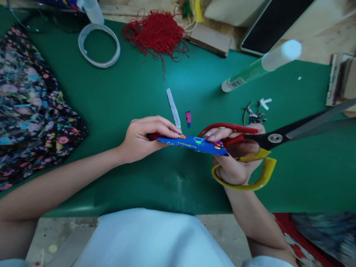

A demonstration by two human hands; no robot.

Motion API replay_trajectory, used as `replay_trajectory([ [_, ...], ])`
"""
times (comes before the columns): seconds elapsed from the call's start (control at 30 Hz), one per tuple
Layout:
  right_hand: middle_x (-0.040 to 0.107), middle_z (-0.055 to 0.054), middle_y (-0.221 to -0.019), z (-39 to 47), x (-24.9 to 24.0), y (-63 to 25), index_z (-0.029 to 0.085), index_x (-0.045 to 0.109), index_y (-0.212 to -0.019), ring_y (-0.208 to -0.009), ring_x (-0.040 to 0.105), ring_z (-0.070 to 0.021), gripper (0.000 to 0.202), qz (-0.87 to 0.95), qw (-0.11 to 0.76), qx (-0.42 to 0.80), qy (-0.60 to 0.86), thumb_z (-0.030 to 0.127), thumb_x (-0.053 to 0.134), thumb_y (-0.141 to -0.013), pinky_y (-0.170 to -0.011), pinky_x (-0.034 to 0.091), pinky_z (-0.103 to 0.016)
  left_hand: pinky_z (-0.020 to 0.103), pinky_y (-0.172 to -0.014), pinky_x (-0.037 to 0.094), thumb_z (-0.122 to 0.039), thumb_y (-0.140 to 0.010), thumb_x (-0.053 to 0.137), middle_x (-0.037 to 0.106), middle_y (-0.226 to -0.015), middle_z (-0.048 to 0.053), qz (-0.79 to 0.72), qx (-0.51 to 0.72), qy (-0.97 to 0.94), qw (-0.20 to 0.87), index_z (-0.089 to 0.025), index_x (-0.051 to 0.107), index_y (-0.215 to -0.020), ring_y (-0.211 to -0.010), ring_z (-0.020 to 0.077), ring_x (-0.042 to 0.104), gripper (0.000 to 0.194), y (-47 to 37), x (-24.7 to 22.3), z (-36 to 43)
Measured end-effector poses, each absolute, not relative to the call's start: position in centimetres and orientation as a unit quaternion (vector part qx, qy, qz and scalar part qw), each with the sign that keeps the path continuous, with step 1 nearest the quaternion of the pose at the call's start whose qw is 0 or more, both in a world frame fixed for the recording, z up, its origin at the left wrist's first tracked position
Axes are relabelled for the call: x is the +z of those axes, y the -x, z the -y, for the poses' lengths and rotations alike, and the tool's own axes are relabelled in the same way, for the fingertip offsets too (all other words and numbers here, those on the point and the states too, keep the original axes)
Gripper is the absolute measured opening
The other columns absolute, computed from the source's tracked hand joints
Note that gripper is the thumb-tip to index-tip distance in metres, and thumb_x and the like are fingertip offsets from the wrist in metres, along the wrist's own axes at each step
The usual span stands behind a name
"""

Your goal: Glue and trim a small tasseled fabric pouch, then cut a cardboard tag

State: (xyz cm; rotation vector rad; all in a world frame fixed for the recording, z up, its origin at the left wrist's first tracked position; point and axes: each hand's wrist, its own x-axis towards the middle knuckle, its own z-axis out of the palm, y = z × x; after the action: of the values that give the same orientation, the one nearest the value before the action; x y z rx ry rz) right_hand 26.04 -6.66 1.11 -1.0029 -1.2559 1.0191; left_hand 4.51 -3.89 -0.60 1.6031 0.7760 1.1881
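A narrow piece of blue printed fabric stretches between my hands above the table. At its left end my left hand pinches it between thumb and fingers. The fingertips of my right hand grip the other end. Hooked on that same hand are large scissors with red and yellow handles, their blades apart and pointing right, away from the fabric. Just beyond the fabric lie a pale grey cloth strip and a small pink and blue scrap.
Behind are a tangle of red threads, a tape roll, a cardboard piece and a phone. A glue stick stands right of centre, near small scraps. Dark floral fabric covers the left of the green table.
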Motion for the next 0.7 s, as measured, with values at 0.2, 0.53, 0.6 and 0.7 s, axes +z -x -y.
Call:
replay_trajectory([
  [0.2,0.07,0.001,-0.075,6.9,1.3,-25.8,0.029,0.045,-0.089,-0.072,0.068,-0.0213,0.038,0.55,0.567,0.423,0.444,0.036,0.08,-0.077,-0.075,0.057,-0.044,0.031,-0.076,0.059,-0.027,-0.082,0.079,0.08,-0.085,0.007,-0.303,0.515,-0.651,0.468,-0.021,0.077,-0.081,-0.084,0.018,0.074,0.007,-4.6,-0.9,3.6],
  [0.53,0.073,0.002,-0.08,7.1,1.8,-25.6,0.029,0.045,-0.091,-0.077,0.071,-0.023,0.035,0.576,0.562,0.403,0.436,0.018,0.076,-0.079,-0.078,0.059,-0.047,0.028,-0.068,0.057,-0.031,-0.079,0.082,0.078,-0.077,0.006,-0.345,0.52,-0.65,0.434,-0.019,0.076,-0.076,-0.073,0.016,0.071,0.013,-5.0,-1.0,4.0],
  [0.6,0.072,0.002,-0.079,7.2,2.1,-25.4,0.029,0.044,-0.089,-0.073,0.071,-0.0225,0.037,0.572,0.557,0.396,0.454,0.019,0.078,-0.077,-0.076,0.06,-0.046,0.028,-0.067,0.056,-0.033,-0.08,0.081,0.077,-0.076,0.007,-0.356,0.5,-0.65,0.448,-0.019,0.076,-0.075,-0.072,0.0158,0.071,0.016,-4.9,-0.9,4.1],
  [0.7,0.068,0.004,-0.075,7.3,2.4,-25.3,0.028,0.046,-0.085,-0.068,0.071,-0.0185,0.037,0.557,0.558,0.373,0.49,0.015,0.08,-0.075,-0.069,0.06,-0.038,0.026,-0.063,0.052,-0.039,-0.081,0.078,0.075,-0.074,0.006,-0.386,0.451,-0.652,0.471,-0.017,0.075,-0.077,-0.068,0.0148,0.068,0.023,-4.7,-0.7,4.2],
])
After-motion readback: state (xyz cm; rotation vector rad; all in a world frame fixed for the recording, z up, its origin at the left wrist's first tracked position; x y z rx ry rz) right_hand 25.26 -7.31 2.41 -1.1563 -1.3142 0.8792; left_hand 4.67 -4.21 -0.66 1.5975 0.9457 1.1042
